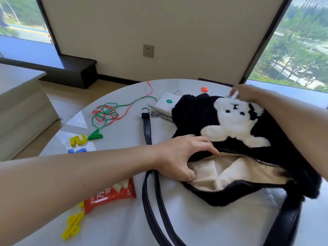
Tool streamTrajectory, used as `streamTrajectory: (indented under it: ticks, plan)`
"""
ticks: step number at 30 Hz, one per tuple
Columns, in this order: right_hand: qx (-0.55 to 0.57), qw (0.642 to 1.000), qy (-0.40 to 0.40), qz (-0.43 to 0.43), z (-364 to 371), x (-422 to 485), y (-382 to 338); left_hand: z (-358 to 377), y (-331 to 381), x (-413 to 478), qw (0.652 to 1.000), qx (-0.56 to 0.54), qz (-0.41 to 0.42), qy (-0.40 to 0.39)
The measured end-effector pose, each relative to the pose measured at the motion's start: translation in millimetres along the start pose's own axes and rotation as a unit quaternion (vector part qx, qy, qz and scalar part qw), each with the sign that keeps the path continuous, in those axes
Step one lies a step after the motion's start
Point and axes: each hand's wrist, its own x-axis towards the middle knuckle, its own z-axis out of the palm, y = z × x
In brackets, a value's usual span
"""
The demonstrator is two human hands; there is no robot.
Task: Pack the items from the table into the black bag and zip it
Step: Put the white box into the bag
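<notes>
A fluffy black bag (191, 112) with a white bear patch lies on the round white table (124, 132), its zipper mouth open and showing beige lining (230, 173). My left hand (182, 157) grips the near-left edge of the opening, thumb inside on the lining. My right hand (245, 93) reaches over the bag to the far side and pinches a small white thing there, mostly hidden behind the fur. A white power bank (165, 102) lies just behind the bag's left end. A red snack packet (110, 196) sits partly under my left forearm.
Red and green cords (108, 112) are tangled at the table's left. Yellow (78, 140), green (95, 135) and blue (77, 150) plastic pieces lie near the left edge, a yellow one (72, 226) at front left, an orange one (204, 89) at the back. Black straps (152, 201) trail forward.
</notes>
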Motion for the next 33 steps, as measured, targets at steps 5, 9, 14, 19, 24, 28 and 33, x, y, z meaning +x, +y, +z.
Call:
streamTrajectory:
  ticks: [5,9,14,19,24,28,33]
  plan:
    - [-0.002,1.000,0.006,-0.006,-1.0,-7.1,-2.0,0.1,0.8,0.1,1.000,0.000,-0.002,0.003]
    - [-0.004,1.000,0.004,-0.002,-2.3,-11.4,-4.7,0.1,1.8,0.4,1.000,0.004,-0.002,0.009]
    - [-0.015,1.000,0.016,-0.006,-6.0,-17.9,-9.1,0.7,1.5,0.6,1.000,0.006,0.002,0.006]
    - [-0.023,0.996,0.077,-0.046,-25.3,-24.6,-32.5,0.2,0.6,0.2,1.000,0.003,0.004,0.009]
    - [0.044,0.982,0.123,-0.134,-55.4,-34.1,-91.6,0.9,-0.1,0.1,1.000,0.003,0.002,0.008]
    - [0.011,0.966,0.063,-0.249,-62.0,-47.5,-146.8,1.2,0.5,-0.5,1.000,0.000,0.004,0.011]
    - [-0.181,0.929,0.017,-0.322,-54.1,-52.4,-192.6,2.5,1.4,-0.4,1.000,0.014,0.016,0.021]
